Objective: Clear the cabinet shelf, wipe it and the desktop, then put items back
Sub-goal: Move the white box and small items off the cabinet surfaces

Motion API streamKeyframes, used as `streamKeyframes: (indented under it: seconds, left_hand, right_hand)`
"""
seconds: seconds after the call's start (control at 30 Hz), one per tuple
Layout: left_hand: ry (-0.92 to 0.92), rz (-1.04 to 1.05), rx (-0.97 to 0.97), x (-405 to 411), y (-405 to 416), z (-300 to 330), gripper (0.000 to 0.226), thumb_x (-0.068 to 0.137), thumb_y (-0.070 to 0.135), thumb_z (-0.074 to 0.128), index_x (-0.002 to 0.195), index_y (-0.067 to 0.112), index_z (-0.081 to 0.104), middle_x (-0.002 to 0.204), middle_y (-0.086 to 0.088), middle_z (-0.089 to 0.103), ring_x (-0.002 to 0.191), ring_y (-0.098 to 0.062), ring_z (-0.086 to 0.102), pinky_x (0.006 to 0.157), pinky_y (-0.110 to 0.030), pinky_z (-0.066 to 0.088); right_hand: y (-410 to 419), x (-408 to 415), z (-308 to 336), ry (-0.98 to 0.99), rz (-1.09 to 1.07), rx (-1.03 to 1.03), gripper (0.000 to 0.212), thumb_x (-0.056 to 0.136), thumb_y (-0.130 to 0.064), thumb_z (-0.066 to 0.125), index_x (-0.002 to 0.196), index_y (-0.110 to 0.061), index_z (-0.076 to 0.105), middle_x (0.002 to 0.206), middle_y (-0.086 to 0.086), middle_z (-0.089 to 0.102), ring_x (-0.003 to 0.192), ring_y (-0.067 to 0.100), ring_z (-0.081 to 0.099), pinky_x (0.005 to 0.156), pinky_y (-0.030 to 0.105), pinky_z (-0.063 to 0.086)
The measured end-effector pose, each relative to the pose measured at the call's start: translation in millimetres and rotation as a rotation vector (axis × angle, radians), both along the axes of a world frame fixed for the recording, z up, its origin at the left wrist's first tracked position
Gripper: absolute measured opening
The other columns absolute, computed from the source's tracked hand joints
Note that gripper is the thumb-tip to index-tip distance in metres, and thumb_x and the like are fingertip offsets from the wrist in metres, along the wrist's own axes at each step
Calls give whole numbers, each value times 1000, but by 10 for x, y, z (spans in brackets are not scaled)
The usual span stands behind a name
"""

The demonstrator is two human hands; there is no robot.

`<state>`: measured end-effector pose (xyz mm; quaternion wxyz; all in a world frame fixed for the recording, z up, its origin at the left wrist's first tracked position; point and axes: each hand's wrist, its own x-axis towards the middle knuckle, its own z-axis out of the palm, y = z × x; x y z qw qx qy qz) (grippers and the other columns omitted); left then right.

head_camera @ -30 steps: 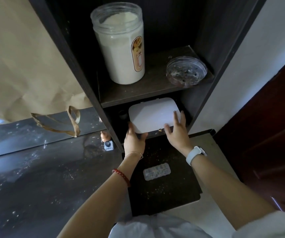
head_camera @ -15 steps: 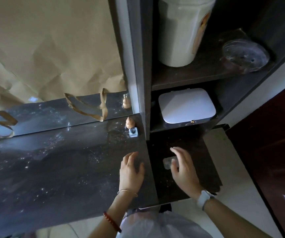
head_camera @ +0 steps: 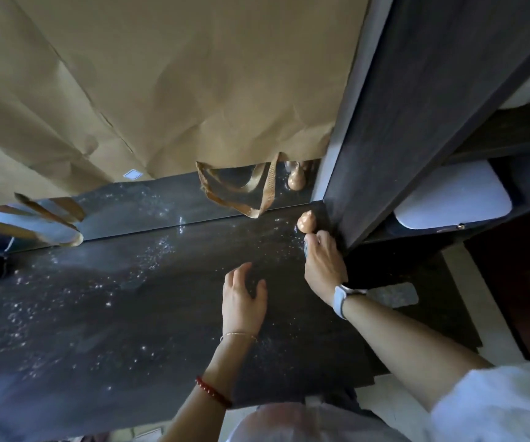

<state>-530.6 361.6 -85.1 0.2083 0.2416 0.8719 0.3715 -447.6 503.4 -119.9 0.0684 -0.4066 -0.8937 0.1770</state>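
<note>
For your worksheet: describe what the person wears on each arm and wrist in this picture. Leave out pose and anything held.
The left hand has a thin gold-coloured chain bracelet at the wrist and, further up the forearm, a red beaded bracelet. The right hand has a watch with a pale blue-white strap. Both forearms are bare; a white sleeve shows on the right upper arm.

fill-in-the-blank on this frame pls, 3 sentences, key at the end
1. The right hand reaches the small gourd figurine beside the dark ____ panel.
2. The left hand hovers with fingers spread over the dusty ____.
3. A white box sits inside the cabinet, on its ____ shelf.

Missing words: cabinet; desktop; lower
</note>
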Motion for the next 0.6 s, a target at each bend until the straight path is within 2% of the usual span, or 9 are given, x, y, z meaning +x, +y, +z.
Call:
streamKeyframes:
  seconds: [0.07, 0.1, 0.2, 0.27, 0.33, 0.4, 0.5, 0.6]
  left_hand:
    - [10, -92, 15, -90, 206, 26, 42, 84, 10, 61, 124, 6, 50, 121, -15, 50, 107, -27, 53, 93, -33, 44]
    - [15, -148, 18, -129, 329, 31, 45, 83, 10, 61, 126, 6, 48, 123, -15, 49, 109, -27, 52, 95, -33, 43]
    - [14, -306, -24, -219, 736, -5, 60, 80, 13, 64, 134, 10, 37, 129, -16, 42, 118, -32, 46, 100, -38, 39]
    - [10, -368, -118, -270, 995, -54, 72, 79, 19, 67, 139, 13, 28, 134, -17, 37, 123, -34, 40, 99, -41, 37]
    - [14, -401, -197, -303, 1197, -128, 75, 77, 22, 69, 139, 14, 27, 135, -17, 36, 124, -35, 37, 97, -43, 38]
    - [52, -418, -200, -298, 1341, -186, 63, 78, 21, 68, 133, 12, 38, 130, -18, 41, 118, -38, 43, 90, -45, 42]
    - [77, -401, -86, -240, 1437, -234, 34, 85, 15, 60, 116, 3, 52, 115, -23, 50, 102, -42, 52, 80, -43, 43]
    - [43, -366, -22, -122, 1305, -211, 35, 80, 14, 65, 112, 4, 54, 110, -19, 52, 98, -38, 53, 78, -40, 43]
  right_hand:
    - [-49, 54, 5, -44, 41, 2, 26, 72, 3, 62, 96, -5, 53, 95, 17, 50, 84, 35, 54, 68, 40, 46]
    - [-93, 96, 11, -38, 51, -6, 27, 71, -1, 66, 95, -7, 53, 95, 15, 51, 83, 32, 55, 70, 38, 48]
    - [-253, 299, 96, 95, 41, -50, 44, 57, 0, 75, 94, -9, 53, 92, 12, 54, 81, 28, 59, 69, 30, 51]
    - [-346, 477, 174, 209, 9, -98, 53, 59, 0, 74, 101, -15, 46, 97, 9, 52, 88, 24, 58, 74, 27, 50]
    - [-405, 689, 229, 269, -56, -132, 54, 67, -4, 73, 106, -21, 40, 104, 5, 50, 94, 18, 56, 79, 23, 49]
    - [-421, 896, 277, 277, -130, -120, 51, 73, -11, 72, 110, -25, 40, 109, 2, 48, 96, 9, 55, 80, 19, 50]
    - [-366, 1168, 363, 276, -175, -108, 51, 75, -14, 72, 113, -27, 40, 111, 1, 50, 96, 5, 53, 81, 15, 50]
    - [-279, 1387, 454, 321, -216, -99, 51, 75, -13, 73, 114, -24, 42, 111, -1, 48, 96, 6, 53, 85, 8, 44]
